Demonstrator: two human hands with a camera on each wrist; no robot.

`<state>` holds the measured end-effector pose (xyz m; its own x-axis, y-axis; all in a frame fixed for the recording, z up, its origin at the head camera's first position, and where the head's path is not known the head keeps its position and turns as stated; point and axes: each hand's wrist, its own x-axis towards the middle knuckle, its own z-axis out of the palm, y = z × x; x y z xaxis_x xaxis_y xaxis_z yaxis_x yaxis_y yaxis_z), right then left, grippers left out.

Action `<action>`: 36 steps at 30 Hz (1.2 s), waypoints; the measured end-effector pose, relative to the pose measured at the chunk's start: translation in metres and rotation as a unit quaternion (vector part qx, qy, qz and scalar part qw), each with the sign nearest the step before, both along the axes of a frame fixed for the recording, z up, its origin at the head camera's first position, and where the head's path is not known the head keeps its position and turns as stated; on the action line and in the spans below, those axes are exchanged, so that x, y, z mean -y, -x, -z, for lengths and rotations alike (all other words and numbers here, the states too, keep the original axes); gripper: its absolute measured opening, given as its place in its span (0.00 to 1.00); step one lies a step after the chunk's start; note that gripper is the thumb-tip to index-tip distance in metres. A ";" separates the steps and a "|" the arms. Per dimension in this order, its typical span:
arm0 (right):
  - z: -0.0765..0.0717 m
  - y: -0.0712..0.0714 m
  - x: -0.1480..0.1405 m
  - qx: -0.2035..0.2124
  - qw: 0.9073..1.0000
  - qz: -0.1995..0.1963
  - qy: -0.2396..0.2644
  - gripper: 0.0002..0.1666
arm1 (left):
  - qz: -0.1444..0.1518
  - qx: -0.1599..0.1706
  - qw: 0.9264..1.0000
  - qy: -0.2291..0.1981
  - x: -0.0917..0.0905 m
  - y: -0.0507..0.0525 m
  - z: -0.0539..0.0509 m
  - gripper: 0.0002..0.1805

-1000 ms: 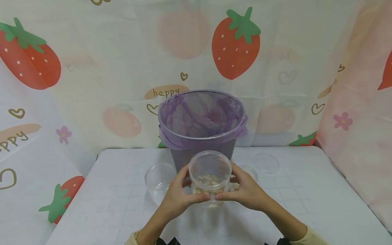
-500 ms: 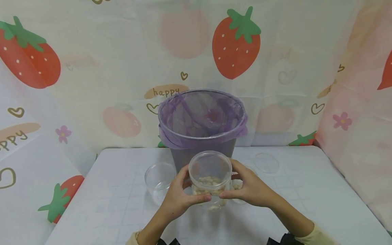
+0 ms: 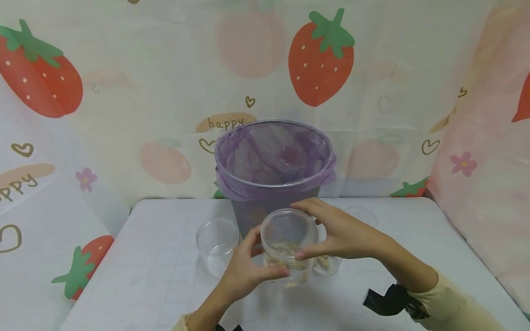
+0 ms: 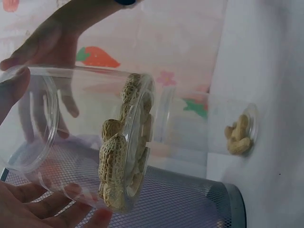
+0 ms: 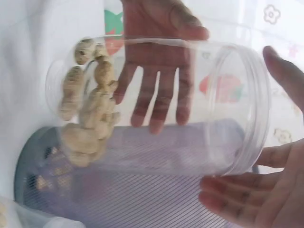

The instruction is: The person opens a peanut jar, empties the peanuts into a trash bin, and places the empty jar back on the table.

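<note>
A clear plastic jar point(image 3: 285, 230) with unshelled peanuts point(image 4: 113, 161) at its bottom is held up over the table, in front of the bin. My left hand point(image 3: 246, 272) grips its left side, thumb at the front and fingers round the wall. Up at the jar's round top, my right hand point(image 3: 343, 232) curves about the rim, thumb in front and fingers behind. Whether a lid sits on this jar is hard to tell. Behind it, partly hidden by my right hand, stands a second clear container point(image 4: 187, 128) with a few peanuts point(image 4: 238, 135).
A mesh bin point(image 3: 254, 214) lined with a purple bag point(image 3: 275, 184) stands at the back of the white table point(image 3: 157, 257). Another clear container point(image 3: 217, 234) is left of the jar. A faint clear disc point(image 3: 360, 214) lies at back right, partly covered by the right hand.
My right hand has left the jar's lower side and risen to its top rim. The jar has shifted slightly right and down; the left hand still grips it.
</note>
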<state>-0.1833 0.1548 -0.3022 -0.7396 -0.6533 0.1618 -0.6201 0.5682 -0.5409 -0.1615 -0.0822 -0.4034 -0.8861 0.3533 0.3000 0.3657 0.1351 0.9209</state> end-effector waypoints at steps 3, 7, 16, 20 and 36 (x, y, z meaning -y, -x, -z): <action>-0.008 -0.001 0.006 0.003 0.999 -0.001 -0.046 0.54 | 0.008 0.005 1.000 0.007 -0.002 -0.001 0.001 0.50; -0.016 -0.001 0.016 -0.017 0.994 -0.015 -0.105 0.52 | 0.007 0.023 1.000 0.017 -0.004 -0.001 0.001 0.51; -0.030 -0.002 0.036 -0.046 0.979 -0.014 -0.197 0.52 | -0.032 0.036 0.998 0.028 -0.009 -0.003 0.002 0.50; -0.034 -0.002 0.041 -0.042 0.974 -0.010 -0.221 0.53 | -0.056 0.033 0.997 0.028 -0.012 -0.005 0.002 0.50; -0.033 -0.003 0.047 -0.088 0.968 -0.008 -0.234 0.51 | -0.057 0.005 0.998 0.035 -0.011 -0.002 0.004 0.51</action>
